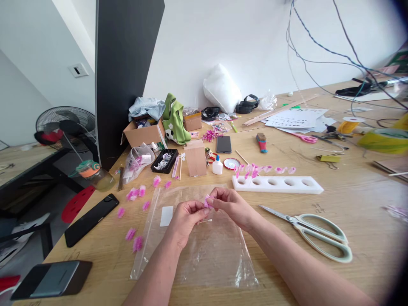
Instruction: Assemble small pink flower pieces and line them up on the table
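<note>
A small pink flower piece (208,201) is pinched between the fingertips of my left hand (188,216) and my right hand (230,205), which meet in front of me. Both hands are closed on it and cover part of it. Beneath them a clear zip bag (204,259) lies flat on the wooden table, with a white label (166,216) on its left side. The white tip of a thin stick, like a cotton swab (205,220), shows just below my fingers. Loose pink flower pieces (137,244) lie scattered to the left of the bag.
Scissors (315,231) lie on the right. Behind my hands are a white foam holder (277,185) with several holes, pink pieces (253,171), a glue bottle (217,165) and a wooden block (195,158). A black phone (92,219) lies near the left table edge.
</note>
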The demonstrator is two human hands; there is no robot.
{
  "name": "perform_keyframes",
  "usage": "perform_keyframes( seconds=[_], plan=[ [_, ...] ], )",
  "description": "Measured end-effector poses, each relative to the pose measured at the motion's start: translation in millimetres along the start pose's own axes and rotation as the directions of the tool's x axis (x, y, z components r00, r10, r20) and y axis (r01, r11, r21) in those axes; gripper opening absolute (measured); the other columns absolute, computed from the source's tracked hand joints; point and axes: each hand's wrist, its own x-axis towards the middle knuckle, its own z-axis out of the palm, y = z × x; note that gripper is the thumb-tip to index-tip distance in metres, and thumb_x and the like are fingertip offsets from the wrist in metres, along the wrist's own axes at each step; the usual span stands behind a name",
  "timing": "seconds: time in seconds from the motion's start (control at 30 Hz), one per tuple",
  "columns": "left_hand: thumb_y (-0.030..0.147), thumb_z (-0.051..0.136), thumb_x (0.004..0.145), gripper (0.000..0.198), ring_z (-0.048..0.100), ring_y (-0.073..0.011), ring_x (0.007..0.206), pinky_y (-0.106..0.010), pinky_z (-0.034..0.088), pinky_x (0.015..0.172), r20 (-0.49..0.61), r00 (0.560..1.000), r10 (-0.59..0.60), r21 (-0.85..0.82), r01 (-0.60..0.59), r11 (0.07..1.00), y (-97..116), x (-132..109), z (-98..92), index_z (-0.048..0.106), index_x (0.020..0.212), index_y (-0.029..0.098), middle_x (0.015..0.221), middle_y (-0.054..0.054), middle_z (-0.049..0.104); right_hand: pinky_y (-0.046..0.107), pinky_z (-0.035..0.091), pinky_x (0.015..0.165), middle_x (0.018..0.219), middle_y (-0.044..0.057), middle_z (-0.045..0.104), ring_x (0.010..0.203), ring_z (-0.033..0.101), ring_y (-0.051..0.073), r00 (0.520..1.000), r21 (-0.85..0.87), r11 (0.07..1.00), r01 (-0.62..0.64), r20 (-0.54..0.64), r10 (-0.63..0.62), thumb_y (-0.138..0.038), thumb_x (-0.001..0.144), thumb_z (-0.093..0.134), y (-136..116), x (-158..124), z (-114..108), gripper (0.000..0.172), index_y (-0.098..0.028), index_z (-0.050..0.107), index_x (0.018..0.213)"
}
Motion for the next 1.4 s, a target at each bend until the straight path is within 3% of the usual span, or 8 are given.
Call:
perform_keyframes(
  seconds=[0.33, 0.5, 0.67, 0.8, 1.03, 1.2, 1.3, 1.4],
  plan=[
    [0.028, 0.078, 0.061, 0.020, 0.042, -0.0070, 0.051, -0.022, 0.026, 0.050, 0.020, 1.000, -0.001, -0.049, 0.002, 0.999, -1, 2, -3.2, 0.066, 0.060, 0.013, 0.054, 0.001, 0.056, 0.026, 0.033, 0.058, 0.061, -0.001, 0.050, 0.058, 0.042, 0.011, 0.999, -0.005, 1.000, -0.031, -0.022, 0.031, -0.057, 0.073, 0.065, -4, 1, -3, 0.042, -0.017, 0.059, 0.063],
    [0.024, 0.080, 0.059, 0.018, 0.044, -0.0054, 0.052, -0.020, 0.031, 0.051, -0.037, 0.999, -0.032, -0.237, 0.023, 0.971, 1, 3, -6.5, 0.068, 0.065, 0.013, 0.055, 0.002, 0.056, 0.026, 0.035, 0.059, 0.068, 0.001, 0.053, 0.063, 0.045, 0.012, 0.999, -0.028, 0.998, -0.050, -0.025, 0.049, -0.060, 0.079, 0.057, 2, 1, -4, 0.045, -0.016, 0.063, 0.073],
    [0.021, 0.081, 0.060, 0.015, 0.051, -0.0061, 0.058, -0.018, 0.039, 0.057, -0.090, 0.996, 0.018, -0.441, -0.056, 0.896, 1, 8, -9.8, 0.068, 0.065, 0.014, 0.059, 0.001, 0.060, 0.026, 0.031, 0.056, 0.064, 0.000, 0.051, 0.059, 0.041, 0.012, 0.996, -0.125, 0.992, -0.024, 0.087, 0.035, -0.059, 0.077, 0.060, 7, -3, 7, 0.043, -0.017, 0.065, 0.076],
    [0.022, 0.079, 0.063, 0.014, 0.054, -0.0075, 0.059, -0.020, 0.044, 0.061, -0.090, 0.993, 0.071, -0.477, -0.106, 0.873, -2, 10, -8.0, 0.067, 0.065, 0.015, 0.060, 0.001, 0.062, 0.025, 0.030, 0.056, 0.062, -0.001, 0.049, 0.059, 0.040, 0.011, 0.989, -0.027, 0.999, -0.035, 0.144, 0.038, -0.058, 0.076, 0.063, 10, -6, 17, 0.042, -0.016, 0.065, 0.077],
    [0.024, 0.077, 0.065, 0.017, 0.052, -0.0095, 0.057, -0.024, 0.045, 0.054, -0.047, 0.996, 0.073, -0.462, -0.086, 0.883, -6, 6, -2.9, 0.064, 0.065, 0.015, 0.061, 0.002, 0.060, 0.024, 0.031, 0.057, 0.065, -0.002, 0.050, 0.058, 0.039, 0.009, 0.983, 0.123, 0.985, -0.120, 0.152, 0.101, -0.052, 0.068, 0.072, 14, -6, 23, 0.039, -0.015, 0.060, 0.071],
    [0.021, 0.078, 0.065, 0.017, 0.051, -0.0076, 0.056, -0.020, 0.043, 0.054, -0.055, 0.996, 0.072, -0.465, -0.089, 0.881, -5, 7, -1.3, 0.063, 0.064, 0.014, 0.059, 0.002, 0.058, 0.025, 0.032, 0.058, 0.065, -0.002, 0.048, 0.060, 0.039, 0.010, 0.981, -0.084, 0.996, -0.005, 0.191, 0.021, -0.047, 0.079, 0.062, 14, -7, 18, 0.033, -0.015, 0.057, 0.074],
    [0.020, 0.080, 0.062, 0.018, 0.050, -0.0061, 0.056, -0.018, 0.041, 0.056, -0.083, 0.995, 0.054, -0.475, -0.087, 0.876, -5, 7, -1.6, 0.063, 0.063, 0.013, 0.058, 0.002, 0.058, 0.025, 0.032, 0.059, 0.068, -0.001, 0.050, 0.063, 0.040, 0.011, 0.979, -0.284, 0.953, 0.106, 0.195, -0.051, -0.038, 0.084, 0.056, 12, -7, 15, 0.024, -0.015, 0.057, 0.077],
    [0.020, 0.081, 0.059, 0.020, 0.048, -0.0055, 0.056, -0.017, 0.039, 0.056, -0.109, 0.993, 0.044, -0.489, -0.092, 0.868, -6, 8, -2.6, 0.062, 0.062, 0.013, 0.057, 0.002, 0.056, 0.023, 0.032, 0.057, 0.068, -0.002, 0.050, 0.062, 0.040, 0.011, 0.980, -0.360, 0.923, 0.132, 0.187, -0.068, -0.032, 0.085, 0.053, 10, -7, 15, 0.020, -0.015, 0.055, 0.075]
  ],
)
